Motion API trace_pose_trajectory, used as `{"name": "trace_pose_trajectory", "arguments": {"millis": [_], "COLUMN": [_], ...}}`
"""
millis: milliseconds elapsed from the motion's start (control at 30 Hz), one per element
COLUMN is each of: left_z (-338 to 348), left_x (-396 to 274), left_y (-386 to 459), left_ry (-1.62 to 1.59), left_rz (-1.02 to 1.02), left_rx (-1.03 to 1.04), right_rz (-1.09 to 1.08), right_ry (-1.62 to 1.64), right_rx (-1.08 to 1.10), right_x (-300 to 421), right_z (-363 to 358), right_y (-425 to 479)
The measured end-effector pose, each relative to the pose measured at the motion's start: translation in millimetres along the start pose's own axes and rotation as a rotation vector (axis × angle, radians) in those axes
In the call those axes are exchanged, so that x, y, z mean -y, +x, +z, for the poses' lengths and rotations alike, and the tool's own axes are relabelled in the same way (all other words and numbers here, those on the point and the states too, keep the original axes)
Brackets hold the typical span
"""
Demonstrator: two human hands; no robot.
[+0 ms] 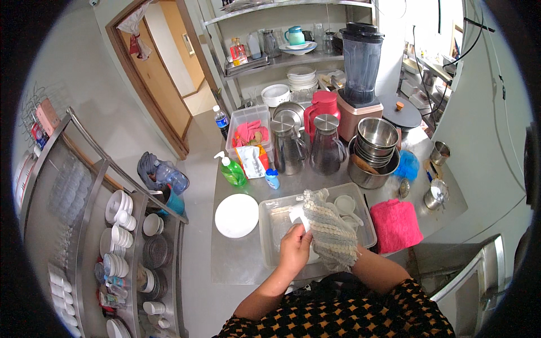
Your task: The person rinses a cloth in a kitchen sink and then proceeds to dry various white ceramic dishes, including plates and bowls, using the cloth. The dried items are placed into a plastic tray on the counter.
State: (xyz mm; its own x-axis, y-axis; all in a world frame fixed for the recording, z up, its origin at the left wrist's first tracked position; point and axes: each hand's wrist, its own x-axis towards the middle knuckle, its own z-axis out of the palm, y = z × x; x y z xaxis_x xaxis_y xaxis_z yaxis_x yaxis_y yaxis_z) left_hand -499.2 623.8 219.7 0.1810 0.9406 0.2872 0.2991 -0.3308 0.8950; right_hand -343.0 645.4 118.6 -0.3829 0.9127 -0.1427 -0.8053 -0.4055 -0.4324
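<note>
Over the plastic tub, my left hand (pixel 295 249) grips the edge of a small white piece of tableware (pixel 299 215), partly hidden by a cloth. That grey and cream striped, textured cloth (pixel 329 230) drapes over my right hand and lies against the white piece. Only my right forearm shows; the fingers are covered. Below, the translucent rectangular tub (pixel 270 257) stands on the steel table (pixel 232 262). Inside it, right of the cloth, are small white dishes (pixel 345 204) and a white spoon (pixel 356 218). A round white plate (pixel 236 216) lies left of the tub.
A folded pink towel (pixel 396 226) lies right of the tub. Behind are a green pump bottle (pixel 233 173), two lidded steel-topped jugs (pixel 288 148), stacked steel bowls (pixel 377 137) and a blender (pixel 361 63). A metal rack (pixel 135 236) of crockery stands at left.
</note>
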Motion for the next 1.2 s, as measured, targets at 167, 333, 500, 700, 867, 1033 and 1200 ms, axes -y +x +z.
{"name": "trace_pose_trajectory", "arguments": {"millis": [167, 333, 500, 700, 867, 1033, 1200], "left_z": [-3, -4, -8, -6, -1, -2, -8], "left_x": [-2, -2, 2, 8, 14, 6, 0], "left_y": [6, 5, 5, 4, 2, -1, 0], "left_ry": [0.245, 0.299, 0.299, -0.004, -0.33, -0.684, -0.686], "left_rz": [0.227, 0.278, 0.216, 0.01, -0.104, -0.228, -0.259], "left_rx": [-0.021, -0.047, 0.002, -0.029, -0.03, 0.07, 0.174], "right_rz": [-0.018, -0.094, -0.237, -0.205, -0.028, 0.008, 0.024], "right_ry": [-0.09, -0.364, -0.782, -0.64, -0.18, -0.172, -0.272], "right_rx": [-0.018, -0.061, -0.105, -0.147, 0.039, -0.003, -0.019], "right_x": [5, 13, 19, 22, 13, 1, 11], "right_z": [11, 27, 27, 57, 52, 26, 61], "right_y": [-5, -11, -9, -13, -18, -2, -8]}}
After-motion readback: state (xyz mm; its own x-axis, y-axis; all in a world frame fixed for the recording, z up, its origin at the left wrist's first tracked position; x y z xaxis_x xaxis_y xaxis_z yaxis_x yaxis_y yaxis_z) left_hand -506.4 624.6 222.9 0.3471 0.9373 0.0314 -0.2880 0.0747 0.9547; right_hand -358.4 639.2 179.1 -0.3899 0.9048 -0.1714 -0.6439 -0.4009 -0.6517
